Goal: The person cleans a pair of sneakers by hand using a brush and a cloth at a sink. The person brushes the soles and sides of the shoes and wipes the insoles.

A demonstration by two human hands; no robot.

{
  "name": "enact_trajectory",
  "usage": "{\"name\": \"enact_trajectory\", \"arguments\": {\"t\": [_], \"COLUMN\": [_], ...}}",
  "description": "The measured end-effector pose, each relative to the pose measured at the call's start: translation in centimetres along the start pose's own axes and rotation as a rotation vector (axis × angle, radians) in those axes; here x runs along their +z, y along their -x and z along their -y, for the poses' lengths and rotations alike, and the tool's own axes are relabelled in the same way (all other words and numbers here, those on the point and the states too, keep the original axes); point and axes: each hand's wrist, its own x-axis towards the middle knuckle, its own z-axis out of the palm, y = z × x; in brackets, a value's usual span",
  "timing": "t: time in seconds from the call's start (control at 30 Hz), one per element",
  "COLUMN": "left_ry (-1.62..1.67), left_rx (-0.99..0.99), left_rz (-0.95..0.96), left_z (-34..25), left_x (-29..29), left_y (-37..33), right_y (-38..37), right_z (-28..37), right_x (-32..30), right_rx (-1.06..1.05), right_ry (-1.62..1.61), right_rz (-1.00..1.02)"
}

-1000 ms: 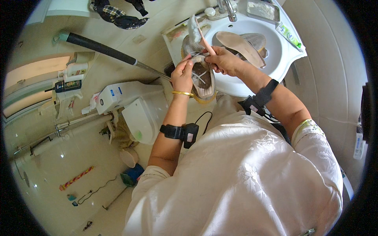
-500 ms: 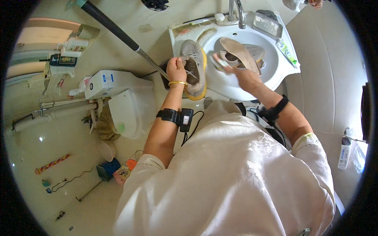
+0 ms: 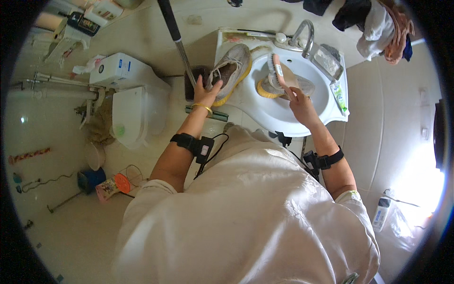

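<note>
A grey lace-up shoe with a yellow sole (image 3: 236, 64) rests on the left side of the washbasin counter, its toe pointing away. My left hand (image 3: 205, 94) is at its heel, fingers spread and thumb close to the shoe's opening. My right hand (image 3: 302, 109) is closed round the handle of a pinkish scrubbing brush (image 3: 279, 71), held above the basin with its bristles facing left. Under the brush, a second grey shoe (image 3: 306, 86) lies in the white basin (image 3: 321, 102). A tan insole (image 3: 294, 75) lies over that shoe and hides part of it.
Behind the basin stands a curved tap (image 3: 309, 33). A soap tray (image 3: 328, 64) and a green-and-white tube (image 3: 338, 94) lie on the right rim. A long dark-handled pole (image 3: 172, 28) leans left of the counter. Further left is a white toilet (image 3: 130, 113). Clothes (image 3: 378, 28) hang at upper right.
The left shoe has tilted and now sits on the counter; my left hand has loosened from its side and opened at the heel. The brush has swung upright over the basin. The view has shifted.
</note>
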Motion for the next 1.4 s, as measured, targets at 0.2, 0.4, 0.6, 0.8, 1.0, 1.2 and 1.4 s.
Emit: {"name": "enact_trajectory", "arguments": {"t": [0.2, 0.4, 0.6, 0.8, 1.0, 1.2, 1.4], "left_ry": [0.596, -0.237, -0.385, -0.376, -0.323, -0.385, -0.361], "left_rx": [-0.701, 0.089, 0.219, 0.277, 0.281, 0.21, 0.031], "left_rz": [0.325, -0.079, -0.105, -0.137, -0.083, -0.071, 0.008], "left_z": [-0.8, -3.9, -4.9, -5.2, -5.0, -6.5, -4.4], "left_x": [-1.4, -0.1, 1.5, 2.7, 2.7, 3.4, 3.3], "left_y": [1.5, 2.6, 3.5, 2.1, 1.5, 0.5, -0.8], "right_y": [-3.3, -4.8, 0.1, -3.2, 1.0, -2.1, -0.2], "right_z": [2.6, 8.3, 10.8, 5.5, 6.6, 4.9, 7.5], "right_x": [-1.1, -0.9, 2.7, -0.2, 4.1, 0.7, 4.4], "right_rx": [-0.148, -0.254, -0.618, -0.023, -0.309, 0.022, 0.061], "right_ry": [-0.009, 0.288, 0.859, 0.799, 0.738, 0.454, 0.656], "right_rz": [0.081, -0.04, -0.02, 0.041, 0.081, -0.008, 0.183]}}
